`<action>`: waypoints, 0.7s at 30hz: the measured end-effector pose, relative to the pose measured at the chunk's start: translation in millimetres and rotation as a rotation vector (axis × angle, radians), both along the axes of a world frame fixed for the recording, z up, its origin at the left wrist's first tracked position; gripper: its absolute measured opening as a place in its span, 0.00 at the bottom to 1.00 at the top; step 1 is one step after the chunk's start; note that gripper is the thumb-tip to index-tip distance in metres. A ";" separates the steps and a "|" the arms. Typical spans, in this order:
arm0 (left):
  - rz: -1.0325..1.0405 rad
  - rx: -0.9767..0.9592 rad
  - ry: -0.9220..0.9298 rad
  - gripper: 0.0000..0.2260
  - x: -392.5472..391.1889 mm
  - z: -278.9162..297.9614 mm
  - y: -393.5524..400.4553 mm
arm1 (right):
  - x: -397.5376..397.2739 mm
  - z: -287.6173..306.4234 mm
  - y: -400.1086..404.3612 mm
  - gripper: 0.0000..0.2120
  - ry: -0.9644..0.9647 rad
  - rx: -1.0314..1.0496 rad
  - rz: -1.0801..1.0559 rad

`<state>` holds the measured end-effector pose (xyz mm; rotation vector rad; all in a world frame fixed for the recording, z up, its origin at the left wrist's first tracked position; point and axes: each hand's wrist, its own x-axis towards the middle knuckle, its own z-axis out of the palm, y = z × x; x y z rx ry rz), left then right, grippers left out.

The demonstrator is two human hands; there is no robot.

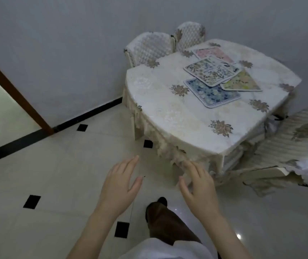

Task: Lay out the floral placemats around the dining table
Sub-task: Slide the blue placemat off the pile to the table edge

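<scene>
Several floral placemats lie in a loose overlapping pile on the dining table point(160, 116), which has a cream floral cloth. A white-and-blue mat point(212, 72) is on top, over a blue mat point(212, 93), a yellow mat point(242, 81) and a pink mat point(212, 52). My left hand point(120, 186) and my right hand point(198, 186) hover low in front of me over the floor, short of the table's near edge. Both are empty, palms down, fingers apart.
Two covered chairs point(150, 46) stand at the table's far side against the grey wall. Another covered chair point(287, 146) is pushed in at the right. A wooden door frame point(18, 94) is at the left. My leg and shoe point(163, 219) are below on the tiled floor.
</scene>
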<state>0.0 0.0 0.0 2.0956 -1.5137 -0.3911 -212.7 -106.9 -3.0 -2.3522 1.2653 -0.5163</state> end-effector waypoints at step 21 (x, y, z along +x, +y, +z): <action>-0.186 -0.013 -0.097 0.24 57.4 25.5 -313.2 | 45.4 7.8 -278.3 0.22 -0.059 0.014 -0.161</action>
